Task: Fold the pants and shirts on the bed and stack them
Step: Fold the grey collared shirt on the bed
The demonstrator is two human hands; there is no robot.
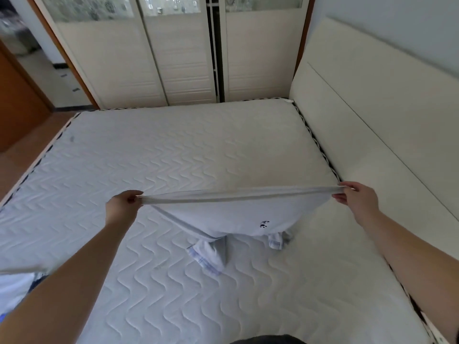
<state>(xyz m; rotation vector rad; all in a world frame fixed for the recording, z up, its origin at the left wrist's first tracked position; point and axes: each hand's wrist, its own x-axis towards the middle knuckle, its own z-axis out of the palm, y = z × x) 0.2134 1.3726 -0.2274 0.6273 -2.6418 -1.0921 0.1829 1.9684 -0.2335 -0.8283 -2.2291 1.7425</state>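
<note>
Both bare forearms reach forward from the lower corners of the view, spread wide apart, with the hands at about the same height. The left hand (123, 204) sits at centre-left, its back turned up and its fingers curled inward toward the right, thumb and fingertips meeting in a tight pinching grip on the shirt (223, 214). The right hand (357, 194) is at centre-right, wrist angled inward, fingers curled and pointing left, pinching the opposite end of the same edge. Both wrists look straight, and the arms are extended but slightly bent.
</note>
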